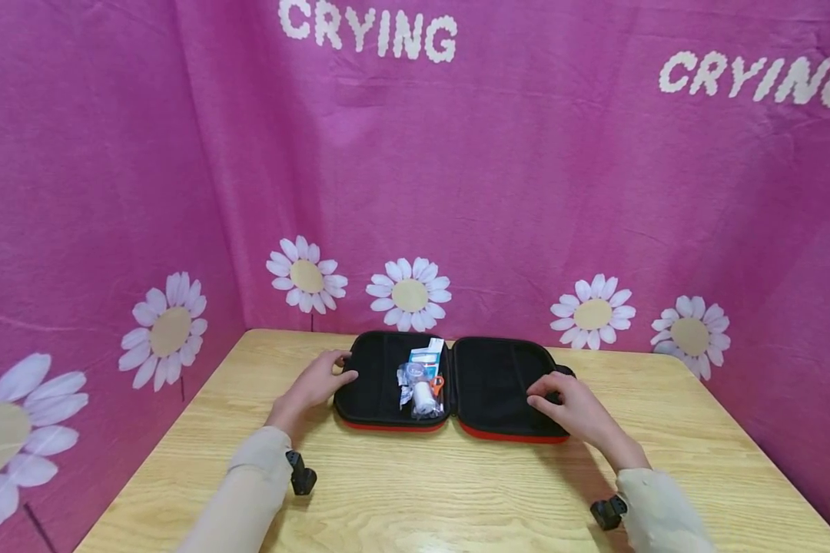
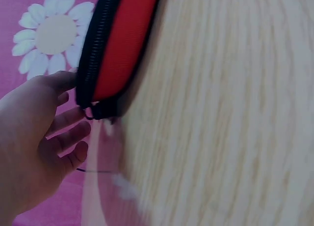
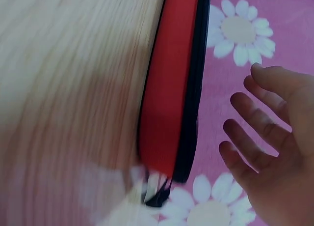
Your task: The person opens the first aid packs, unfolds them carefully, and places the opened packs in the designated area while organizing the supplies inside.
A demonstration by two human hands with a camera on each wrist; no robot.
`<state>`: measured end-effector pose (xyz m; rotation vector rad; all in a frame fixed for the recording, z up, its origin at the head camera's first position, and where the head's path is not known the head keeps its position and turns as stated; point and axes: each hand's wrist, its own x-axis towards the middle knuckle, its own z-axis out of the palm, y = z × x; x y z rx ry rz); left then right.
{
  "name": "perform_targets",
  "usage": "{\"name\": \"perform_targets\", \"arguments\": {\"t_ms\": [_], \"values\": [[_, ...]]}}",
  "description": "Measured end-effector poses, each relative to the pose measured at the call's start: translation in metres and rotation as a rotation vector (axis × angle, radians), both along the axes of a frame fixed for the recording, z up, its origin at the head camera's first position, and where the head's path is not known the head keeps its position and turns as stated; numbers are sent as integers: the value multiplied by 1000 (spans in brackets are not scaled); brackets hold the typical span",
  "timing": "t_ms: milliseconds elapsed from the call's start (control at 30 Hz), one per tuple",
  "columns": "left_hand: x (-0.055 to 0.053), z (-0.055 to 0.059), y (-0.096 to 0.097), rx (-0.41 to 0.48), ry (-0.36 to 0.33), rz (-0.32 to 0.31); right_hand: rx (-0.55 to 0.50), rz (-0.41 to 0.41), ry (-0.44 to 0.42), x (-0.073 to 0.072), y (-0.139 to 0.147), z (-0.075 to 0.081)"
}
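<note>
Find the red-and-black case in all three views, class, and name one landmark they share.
Head: the red-and-black case lies open on the wooden table, in the lower middle of the picture.
Left wrist: its red side shows at the top, left of centre, cut off by the top edge.
Right wrist: its red side runs down near the middle, also cut off at the top.
Shared landmark: the wooden table.

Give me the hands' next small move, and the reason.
Probably lower the right hand to grip the right half of the open case at its outer side: that hand hangs over it, holding nothing, while the left hand is at the opposite side.
</note>
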<state>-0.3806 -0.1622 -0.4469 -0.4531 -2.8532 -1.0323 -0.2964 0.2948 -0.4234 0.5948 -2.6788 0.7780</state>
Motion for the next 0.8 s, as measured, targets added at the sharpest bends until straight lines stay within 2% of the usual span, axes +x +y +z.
{"name": "perform_targets", "arguments": {"t_ms": [300,533,800], "values": [[-6,-13,6,-46,9,-45,-22,120,-28,-13,-36,1],[-7,-23,0,68,-44,-44,-25,173,-53,-22,-63,-2],[-5,-22,3,174,-85,-35,-6,196,-83,-31,-85,-3]]}}
